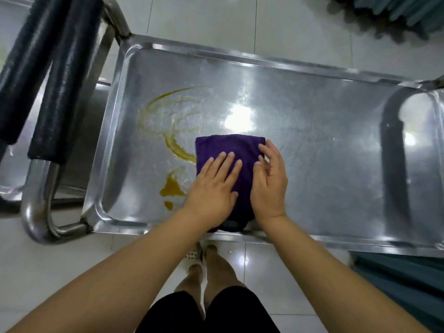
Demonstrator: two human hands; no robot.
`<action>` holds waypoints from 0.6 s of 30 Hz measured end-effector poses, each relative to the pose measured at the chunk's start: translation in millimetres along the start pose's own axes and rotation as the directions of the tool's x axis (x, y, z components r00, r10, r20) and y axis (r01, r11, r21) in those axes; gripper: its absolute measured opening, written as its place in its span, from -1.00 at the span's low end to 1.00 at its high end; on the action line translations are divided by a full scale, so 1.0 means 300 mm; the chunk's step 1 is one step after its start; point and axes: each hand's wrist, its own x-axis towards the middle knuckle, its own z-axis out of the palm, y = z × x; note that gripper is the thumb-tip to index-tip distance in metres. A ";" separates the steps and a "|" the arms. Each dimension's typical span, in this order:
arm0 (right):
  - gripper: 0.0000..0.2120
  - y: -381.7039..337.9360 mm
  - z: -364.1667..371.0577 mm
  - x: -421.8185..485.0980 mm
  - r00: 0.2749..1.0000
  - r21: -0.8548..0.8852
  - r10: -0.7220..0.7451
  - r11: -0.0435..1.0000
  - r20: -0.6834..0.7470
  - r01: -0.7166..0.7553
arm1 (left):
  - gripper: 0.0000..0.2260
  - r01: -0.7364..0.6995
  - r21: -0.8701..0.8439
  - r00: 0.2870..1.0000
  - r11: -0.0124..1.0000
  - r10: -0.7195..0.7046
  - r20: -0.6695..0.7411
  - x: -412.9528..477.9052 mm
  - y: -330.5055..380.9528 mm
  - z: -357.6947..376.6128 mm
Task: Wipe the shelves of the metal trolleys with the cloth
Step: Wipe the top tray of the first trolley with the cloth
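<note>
Purple cloth [228, 146], folded into a thick square, lies flat on the steel trolley shelf [312, 152], close to the front rim and a little left of centre. Left hand [211, 188] and right hand [270, 181] press down on it, fingers mostly straight. The shelf is shiny, rectangular and shallow-rimmed. Yellow-brown smears [179, 152] curve up to the cloth's left edge, and a thicker blob [171, 188] sits nearer the front.

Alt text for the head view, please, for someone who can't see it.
The left hand and right hand press a purple cloth flat on the steel shelf. Yellow-brown smears lie left of the cloth.
</note>
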 end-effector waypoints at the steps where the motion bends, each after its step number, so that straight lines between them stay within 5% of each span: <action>1: -0.66 0.004 0.006 -0.009 1.000 0.004 -0.016 1.000 0.003 0.016 | -0.38 -0.007 0.011 1.000 1.000 0.007 0.004 0.001 0.000 -0.006; 5: -0.64 0.014 0.049 -0.040 0.992 -0.007 -0.029 1.000 0.126 0.030 | -0.38 -0.075 -0.076 0.992 0.994 0.082 0.092 -0.003 -0.039 -0.044; 8: -0.57 0.030 0.086 -0.040 0.963 -0.199 -0.117 0.966 0.244 0.168 | -0.49 -0.188 -0.103 0.982 0.977 0.190 0.005 -0.028 -0.133 -0.115; 10: -0.47 0.029 0.117 -0.027 0.924 -0.426 -0.147 0.854 0.353 0.299 | -0.67 -0.153 -0.053 0.987 0.987 0.150 -0.059 -0.050 -0.220 -0.168; 12: -0.37 0.019 0.149 -0.006 0.886 -0.636 -0.083 0.665 0.457 0.391 | -0.63 -0.083 0.035 0.995 0.996 0.085 -0.060 -0.061 -0.313 -0.249; 14: -0.29 0.000 0.182 0.038 0.865 -0.722 -0.045 0.530 0.500 0.445 | -0.59 -0.032 0.136 0.990 0.990 0.050 -0.132 -0.061 -0.422 -0.329; 18: -0.31 -0.051 0.267 0.212 0.873 -0.778 -0.046 0.433 0.486 0.456 | -0.60 0.138 0.306 0.965 0.942 -0.059 -0.254 -0.071 -0.615 -0.455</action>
